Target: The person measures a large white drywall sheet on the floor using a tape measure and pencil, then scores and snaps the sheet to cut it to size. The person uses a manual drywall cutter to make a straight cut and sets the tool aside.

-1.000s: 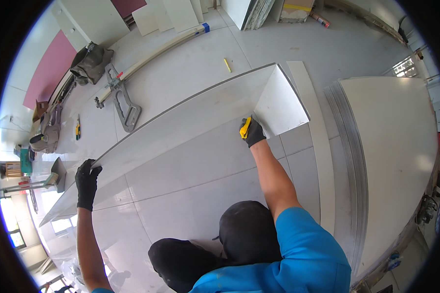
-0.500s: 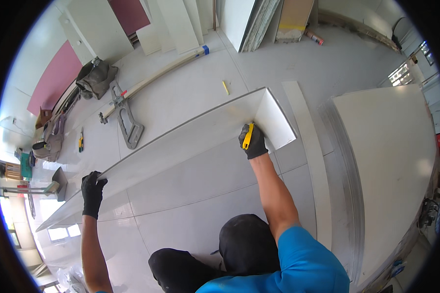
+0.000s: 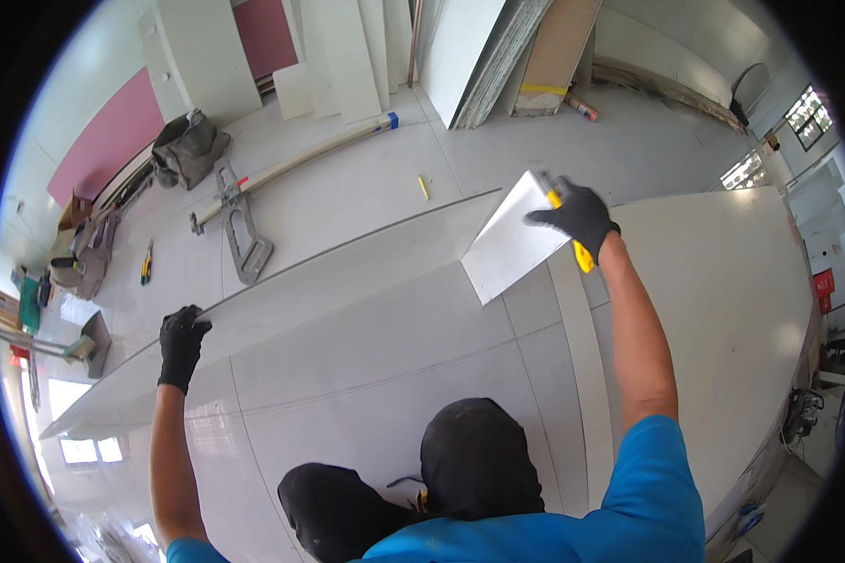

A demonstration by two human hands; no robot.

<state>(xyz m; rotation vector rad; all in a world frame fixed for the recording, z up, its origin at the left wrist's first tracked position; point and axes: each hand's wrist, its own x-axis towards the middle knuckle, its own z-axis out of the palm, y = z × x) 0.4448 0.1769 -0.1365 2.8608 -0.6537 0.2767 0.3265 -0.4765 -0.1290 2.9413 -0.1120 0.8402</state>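
Evidently, the fingers of the black-gloved right hand (image 3: pixel 577 220) are bent round a yellow-handled cutting knife (image 3: pixel 584 258), the thumb spread away from them over the short white rectangular end piece (image 3: pixel 512 244); how firmly they pinch that piece is unclear. The black-gloved left hand (image 3: pixel 180 347) is curled closed over the upper edge of the long, pale grey, glossy panel (image 3: pixel 347 277). This panel slants across the floor in front of the knees, and the end piece stands at an angle at its right end.

Just right of the end piece, a narrow off-white strip (image 3: pixel 580 366) lies on the grey tiled floor (image 3: pixel 545 375), beside a broad stack of cream-coloured sheets (image 3: pixel 723 310). Beyond the panel lie a slim yellow stick (image 3: pixel 423 188) and a grey metal frame tool (image 3: pixel 246 246) touching a long pale bar with a blue end (image 3: pixel 314 158). Farther left rests a dark grey bag (image 3: pixel 191 150).
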